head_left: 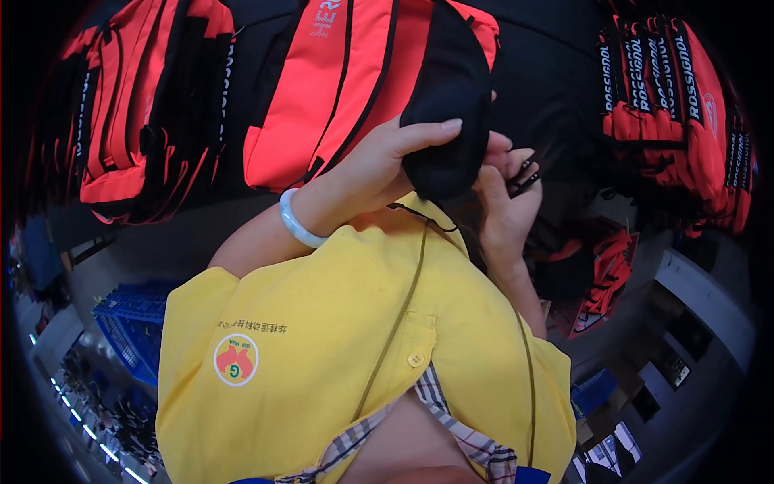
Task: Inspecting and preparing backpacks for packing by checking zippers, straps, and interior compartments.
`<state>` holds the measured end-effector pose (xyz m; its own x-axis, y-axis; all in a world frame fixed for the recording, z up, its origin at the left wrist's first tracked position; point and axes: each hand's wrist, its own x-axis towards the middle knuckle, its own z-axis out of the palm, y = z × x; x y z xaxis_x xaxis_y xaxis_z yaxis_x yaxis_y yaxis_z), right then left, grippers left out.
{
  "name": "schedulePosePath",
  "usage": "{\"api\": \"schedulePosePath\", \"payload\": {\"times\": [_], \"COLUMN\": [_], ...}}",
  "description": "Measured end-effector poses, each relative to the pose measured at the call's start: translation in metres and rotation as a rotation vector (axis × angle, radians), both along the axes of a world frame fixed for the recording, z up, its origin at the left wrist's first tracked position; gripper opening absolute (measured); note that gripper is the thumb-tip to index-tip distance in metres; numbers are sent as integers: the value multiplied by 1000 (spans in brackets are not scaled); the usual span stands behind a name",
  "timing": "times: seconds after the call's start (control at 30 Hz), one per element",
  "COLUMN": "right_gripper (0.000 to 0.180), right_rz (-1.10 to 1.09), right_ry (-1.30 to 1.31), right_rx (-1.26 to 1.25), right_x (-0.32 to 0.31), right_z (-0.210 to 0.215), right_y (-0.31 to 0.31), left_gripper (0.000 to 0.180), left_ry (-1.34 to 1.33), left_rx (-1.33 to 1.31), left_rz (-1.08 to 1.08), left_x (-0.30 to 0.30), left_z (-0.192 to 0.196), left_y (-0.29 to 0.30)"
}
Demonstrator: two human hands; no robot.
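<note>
We see the left hand gripping the black panel of a red bag, thumb on top, which seems meant to keep the cloth steady beside the right hand. That one is curled round a small black tool, perhaps snips; we cannot tell whether its blades are apart. The bag lies at the near edge of the dark desk, probably so that both hands reach it easily. We make out pale lettering on its red front. Toward the desk's left end stands a pile of similar bags, and toward its right end another pile with bold white lettering along the black parts, perhaps kept apart from the bag in hand. On the yellow shirt we notice a round flame badge beside small dark characters.
</note>
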<state>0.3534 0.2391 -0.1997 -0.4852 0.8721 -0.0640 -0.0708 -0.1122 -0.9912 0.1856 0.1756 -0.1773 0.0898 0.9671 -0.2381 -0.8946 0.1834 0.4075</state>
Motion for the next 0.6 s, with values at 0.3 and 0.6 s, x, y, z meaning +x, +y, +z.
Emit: {"api": "schedulePosePath", "payload": {"times": [0.3,0.6], "right_gripper": [21,20], "right_rz": [255,412], "right_ry": [-424,-485], "right_rx": [688,877], "right_x": [9,-23], "right_z": [48,54], "right_y": [65,71], "left_gripper": [35,33], "left_ry": [-161,-203], "left_rx": [-63,-81], "left_rz": [28,5], "left_x": [-2,-5], "left_z": [-21,-19], "left_y": [-7,-16]}}
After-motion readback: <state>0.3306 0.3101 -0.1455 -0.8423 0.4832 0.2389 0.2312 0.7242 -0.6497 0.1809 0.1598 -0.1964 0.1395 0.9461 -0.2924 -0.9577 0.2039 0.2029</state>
